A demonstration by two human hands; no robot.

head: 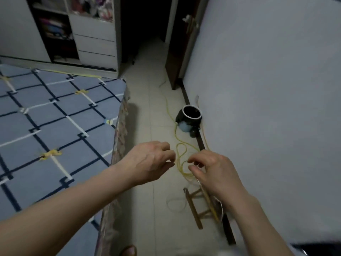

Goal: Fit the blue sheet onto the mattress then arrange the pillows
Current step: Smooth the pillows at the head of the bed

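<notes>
The blue sheet [55, 117], checked with dark and white lines and small yellow marks, lies flat over the mattress [120, 126] on the left, from about seven to ten o'clock of the view. Its long edge runs from the bottom at six o'clock up toward eleven o'clock, ending in a corner near the wardrobe. Below that edge a band of floral mattress side shows uncovered. The far left of the bed is cut off by the frame, and no pillows can be made out.

Both hands hang over the tiled floor [147, 111] just right of the mattress edge, near centre. The left hand [151, 161] has its fingers loosely curled, holding nothing visible. The right hand [210, 169], just beside it at three o'clock, has curled fingers with thumb and forefinger close together; whether they pinch anything is hard to tell.

On the floor under the hands a yellow cord [181, 163] loops and trails toward twelve o'clock. A dark round pot [191, 115] stands against the wall [267, 89] at one o'clock. A small wooden frame [195, 209] lies at five o'clock, partly hidden by the right wrist. A white wardrobe [94, 34] with drawers stands at eleven o'clock, beside a dark doorway [144, 24].
</notes>
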